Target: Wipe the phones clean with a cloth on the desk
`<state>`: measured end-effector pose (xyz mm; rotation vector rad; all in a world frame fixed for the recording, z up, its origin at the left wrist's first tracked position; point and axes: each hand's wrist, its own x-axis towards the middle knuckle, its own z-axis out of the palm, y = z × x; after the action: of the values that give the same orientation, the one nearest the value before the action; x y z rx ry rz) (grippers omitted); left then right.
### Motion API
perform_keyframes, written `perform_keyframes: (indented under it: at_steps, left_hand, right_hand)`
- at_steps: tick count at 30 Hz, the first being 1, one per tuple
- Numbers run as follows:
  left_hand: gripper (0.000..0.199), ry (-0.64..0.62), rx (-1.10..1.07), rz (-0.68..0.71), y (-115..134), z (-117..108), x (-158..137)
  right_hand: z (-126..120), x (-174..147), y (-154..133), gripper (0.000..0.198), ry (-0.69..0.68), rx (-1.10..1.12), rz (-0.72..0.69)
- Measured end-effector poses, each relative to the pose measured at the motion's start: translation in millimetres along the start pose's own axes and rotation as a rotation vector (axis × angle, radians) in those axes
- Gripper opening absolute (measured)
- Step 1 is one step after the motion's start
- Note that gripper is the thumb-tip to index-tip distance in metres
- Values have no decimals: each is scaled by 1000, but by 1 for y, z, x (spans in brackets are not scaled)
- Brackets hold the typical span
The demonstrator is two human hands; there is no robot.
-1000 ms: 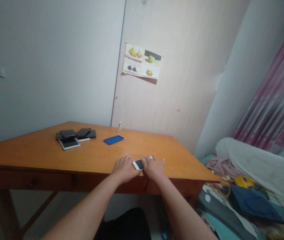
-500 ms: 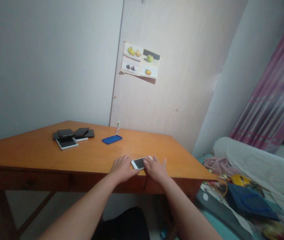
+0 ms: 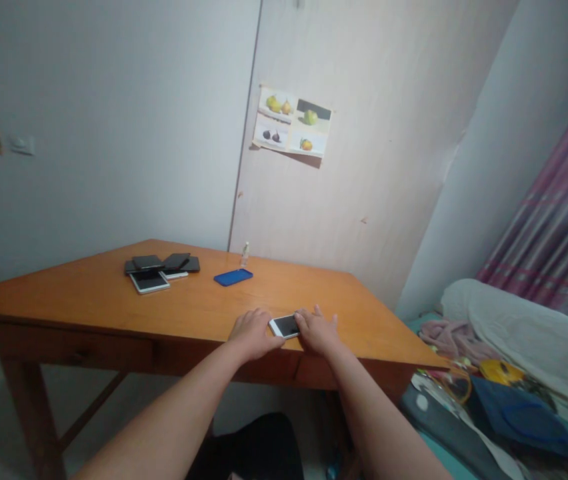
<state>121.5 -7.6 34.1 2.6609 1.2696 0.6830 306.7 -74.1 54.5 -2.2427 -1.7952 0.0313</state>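
Note:
A white smartphone [image 3: 284, 326] with a dark screen lies on the wooden table [image 3: 284, 287] near its front edge. My left hand [image 3: 254, 333] holds the phone's left end, its thumb along the near side. My right hand [image 3: 318, 331] covers the right end, with thumb and fingers at that side and a couple of fingers lifted away. Beyond the hands rests a blue phone case [image 3: 234, 277]. Just behind the case stands a small clear bottle [image 3: 245, 254].
Several dark flat devices [image 3: 179, 261] are piled at the back left, beside a white-framed tablet [image 3: 149, 281]. On the right is a bed with a grey bag [image 3: 457, 417], a dark blue bag [image 3: 517, 410] and a pink cloth [image 3: 451, 339]. Fruit pictures [image 3: 291, 127] hang on the wall.
My right hand has shifted from fingers on the screen to the phone's right end. My left hand stays at the left end. The camera view has turned slightly left.

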Motion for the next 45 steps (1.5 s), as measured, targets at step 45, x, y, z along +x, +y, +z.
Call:
perform_keyframes:
  at_steps: [45]
  left_hand:
    - [43,-5,-24,-27,4,-2,-3]
  right_hand:
    - [9,-38,-2,53,19,-70,-71]
